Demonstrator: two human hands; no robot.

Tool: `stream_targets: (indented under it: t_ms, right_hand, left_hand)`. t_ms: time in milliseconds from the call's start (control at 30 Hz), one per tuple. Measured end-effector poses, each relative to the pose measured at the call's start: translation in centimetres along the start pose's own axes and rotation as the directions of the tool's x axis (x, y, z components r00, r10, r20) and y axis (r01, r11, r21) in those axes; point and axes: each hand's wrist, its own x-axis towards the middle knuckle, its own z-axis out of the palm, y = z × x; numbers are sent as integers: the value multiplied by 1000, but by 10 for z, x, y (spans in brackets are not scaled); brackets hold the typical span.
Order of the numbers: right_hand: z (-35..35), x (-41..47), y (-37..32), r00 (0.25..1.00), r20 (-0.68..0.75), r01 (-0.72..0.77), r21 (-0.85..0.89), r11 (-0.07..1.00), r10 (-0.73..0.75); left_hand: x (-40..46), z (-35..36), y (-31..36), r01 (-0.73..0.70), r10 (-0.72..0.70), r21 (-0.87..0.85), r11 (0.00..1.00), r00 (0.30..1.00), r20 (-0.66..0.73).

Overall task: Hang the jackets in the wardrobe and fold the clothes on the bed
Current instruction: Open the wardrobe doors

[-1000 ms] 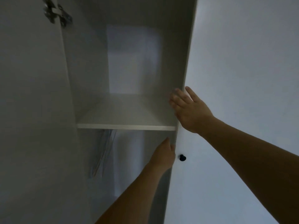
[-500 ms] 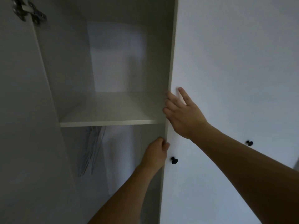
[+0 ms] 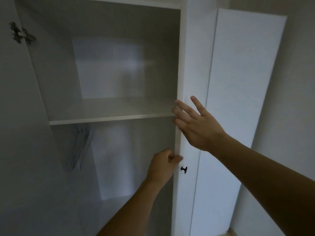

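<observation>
The white wardrobe (image 3: 109, 23) stands open in front of me, with a bare shelf (image 3: 109, 119) across its middle. Under the shelf at the left hang several pale hangers (image 3: 80, 147). My left hand (image 3: 162, 166) grips the free edge of the right wardrobe door (image 3: 189, 82), just above its black knob (image 3: 184, 169). My right hand (image 3: 196, 123) rests with straight, spread fingers on the same door's edge at shelf height. No jackets or clothes are in view.
The wardrobe's left door (image 3: 17, 133) stands open at the left, with a metal hinge (image 3: 21, 34) near its top. Another white panel (image 3: 238, 99) follows to the right, then a plain wall (image 3: 298, 82). A strip of floor (image 3: 231, 233) shows at bottom right.
The right door has swung further open, so it now looks narrower. Both hands stayed on its edge. The view has pulled back and shows the wardrobe top and the wall.
</observation>
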Motion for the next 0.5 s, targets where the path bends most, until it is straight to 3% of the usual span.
stream_targets:
  t_ms: [267, 500]
  right_hand:
    - [-16, -97, 59, 991, 119, -54, -112, 992, 67]
    - [-23, -153, 101, 982, 146, -80, -242, 967, 117]
  left_hand:
    - [-7, 74, 47, 32, -12, -93, 995, 977, 215]
    - [11, 129, 84, 0, 4, -12, 1000, 932, 362]
